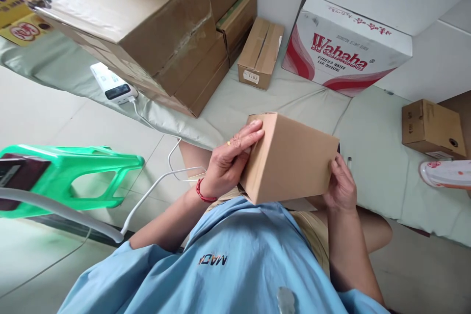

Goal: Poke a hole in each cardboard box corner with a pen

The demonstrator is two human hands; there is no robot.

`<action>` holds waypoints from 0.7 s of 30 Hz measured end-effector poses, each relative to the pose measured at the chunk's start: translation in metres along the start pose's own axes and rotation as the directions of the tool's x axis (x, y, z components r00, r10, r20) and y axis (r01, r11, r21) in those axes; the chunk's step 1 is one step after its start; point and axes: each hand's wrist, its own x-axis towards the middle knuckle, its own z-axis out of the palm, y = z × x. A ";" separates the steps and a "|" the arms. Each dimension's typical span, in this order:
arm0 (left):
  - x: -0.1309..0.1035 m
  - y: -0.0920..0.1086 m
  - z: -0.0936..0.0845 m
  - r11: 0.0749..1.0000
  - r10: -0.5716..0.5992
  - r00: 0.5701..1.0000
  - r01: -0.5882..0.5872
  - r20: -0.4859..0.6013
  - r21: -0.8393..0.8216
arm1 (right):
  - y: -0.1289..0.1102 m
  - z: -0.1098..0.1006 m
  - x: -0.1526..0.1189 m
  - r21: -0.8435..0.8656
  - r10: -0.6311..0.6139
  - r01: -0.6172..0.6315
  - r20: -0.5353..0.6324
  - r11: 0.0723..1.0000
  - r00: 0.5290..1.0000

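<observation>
A plain brown cardboard box [294,162] is held tilted in front of my body, above my lap. My left hand [233,154] presses on its left side with the fingers laid along the panel; a ring and a red bracelet show on this hand and wrist. At the box's right end, my right hand [341,184] grips the edge, its fingertips partly hidden by the box. Just beyond the right hand lies a small dark pen-like object [349,162] on the green cloth.
Large cartons [147,24] are stacked at the left. A narrow box [261,51], a white Wahaha carton [348,46] and a small box [432,127] stand on the cloth [294,95]. A white device [114,83] with a cable sits near its edge. A green stool [121,162] stands left.
</observation>
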 end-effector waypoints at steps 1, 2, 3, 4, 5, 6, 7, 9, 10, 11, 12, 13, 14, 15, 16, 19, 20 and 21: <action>-0.001 0.001 0.001 0.998 0.059 0.998 -0.059 0.031 0.006 | 0.000 -0.002 0.000 -0.006 -0.010 0.010 -0.018 1.000 1.000; -0.002 0.001 0.002 0.993 0.113 0.992 -0.114 0.054 0.009 | -0.001 -0.003 0.001 0.000 -0.029 0.029 -0.044 1.000 0.999; -0.004 0.000 0.003 0.988 0.154 0.986 -0.155 0.070 0.010 | -0.002 -0.004 0.001 0.009 -0.057 0.058 -0.074 0.998 0.996; -0.005 -0.002 0.004 0.984 0.175 0.981 -0.176 0.081 0.004 | -0.003 -0.005 0.002 0.012 -0.094 0.096 -0.103 0.995 0.990; -0.006 -0.005 0.004 0.985 0.170 0.981 -0.170 0.091 -0.015 | -0.005 -0.006 0.003 0.003 -0.138 0.139 -0.123 0.990 0.983; -0.007 -0.008 0.004 0.989 0.141 0.985 -0.136 0.098 -0.055 | -0.006 -0.007 0.003 -0.017 -0.186 0.185 -0.130 0.983 0.974; -0.009 -0.011 0.004 0.990 0.094 0.990 -0.082 0.103 -0.114 | -0.008 -0.008 0.003 -0.043 -0.235 0.231 -0.119 0.972 0.965; -0.011 -0.016 0.003 0.962 0.008 0.995 0.018 0.096 -0.271 | -0.011 -0.010 0.002 -0.102 -0.324 0.317 -0.057 0.943 0.944; -0.012 -0.018 0.003 0.939 -0.023 0.997 0.047 0.075 -0.340 | -0.013 -0.011 0.001 -0.133 -0.362 0.356 -0.024 0.925 0.932; -0.013 -0.019 0.003 0.919 -0.049 0.998 0.062 0.041 -0.391 | -0.014 -0.011 -0.001 -0.164 -0.397 0.392 0.003 0.905 0.918; -0.013 -0.019 0.003 0.904 -0.071 0.997 0.065 0.001 -0.422 | -0.014 -0.012 -0.002 -0.195 -0.425 0.422 0.024 0.886 0.905; -0.012 -0.018 0.003 0.897 -0.095 0.995 0.066 -0.044 -0.438 | -0.014 -0.012 -0.004 -0.224 -0.453 0.449 0.038 0.865 0.891; -0.010 -0.017 0.003 0.894 -0.124 0.988 0.069 -0.095 -0.443 | -0.014 -0.012 -0.005 -0.249 -0.479 0.476 0.052 0.844 0.876; -0.007 -0.017 0.003 0.895 -0.158 0.976 0.077 -0.150 -0.440 | -0.013 -0.011 -0.006 -0.270 -0.501 0.501 0.073 0.822 0.862; -0.004 -0.016 0.003 0.897 -0.198 0.957 0.090 -0.211 -0.433 | -0.012 -0.010 -0.007 -0.286 -0.521 0.527 0.103 0.800 0.848; 0.006 -0.019 0.000 0.892 -0.318 0.862 0.131 -0.394 -0.434 | -0.009 -0.003 -0.012 -0.317 -0.546 0.592 0.231 0.741 0.806; 0.008 -0.021 -0.002 0.886 -0.349 0.829 0.140 -0.436 -0.442 | -0.009 0.000 -0.014 -0.321 -0.546 0.609 0.271 0.725 0.793; 0.011 -0.023 -0.004 0.879 -0.376 0.800 0.148 -0.468 -0.453 | -0.010 0.003 -0.017 -0.326 -0.544 0.623 0.307 0.711 0.781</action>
